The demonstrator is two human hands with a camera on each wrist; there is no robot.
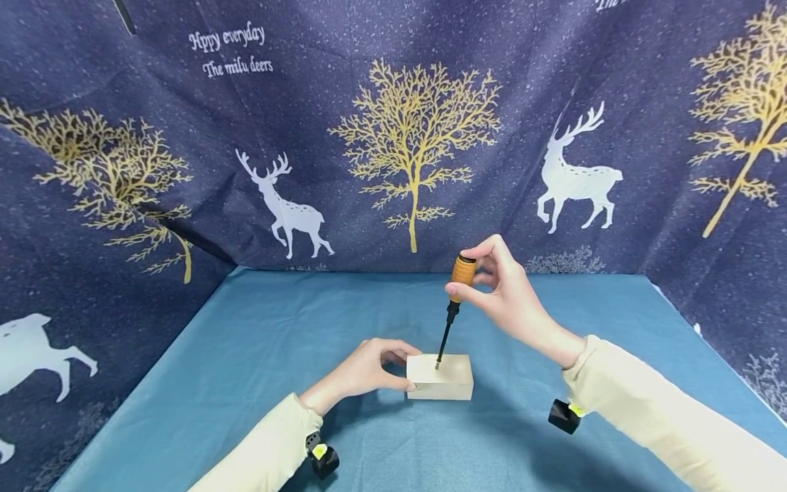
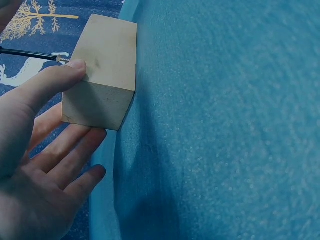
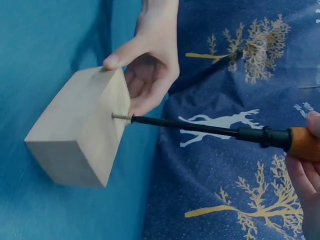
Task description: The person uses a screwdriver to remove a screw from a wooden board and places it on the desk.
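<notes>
A pale wooden block [image 1: 440, 391] lies on the blue cloth in front of me. My left hand [image 1: 376, 367] grips its left end, thumb at the near side and fingers at the far side. A screw [image 3: 121, 117] stands upright out of the block's top face, part of its thread showing. The black shaft of a screwdriver [image 3: 185, 123] meets the screw's head. Above, my right hand [image 1: 513, 294] holds the screwdriver's orange handle [image 1: 463, 272] between thumb and fingers, one fingertip at its black end cap. The screwdriver tilts slightly to the right.
Blue cloth [image 1: 246, 342] covers the table around the block. Behind it hangs a dark blue curtain [image 1: 381, 41] printed with gold trees and white deer. A small black camera [image 1: 563, 417] hangs below the right sleeve, another [image 1: 324, 462] by the left sleeve.
</notes>
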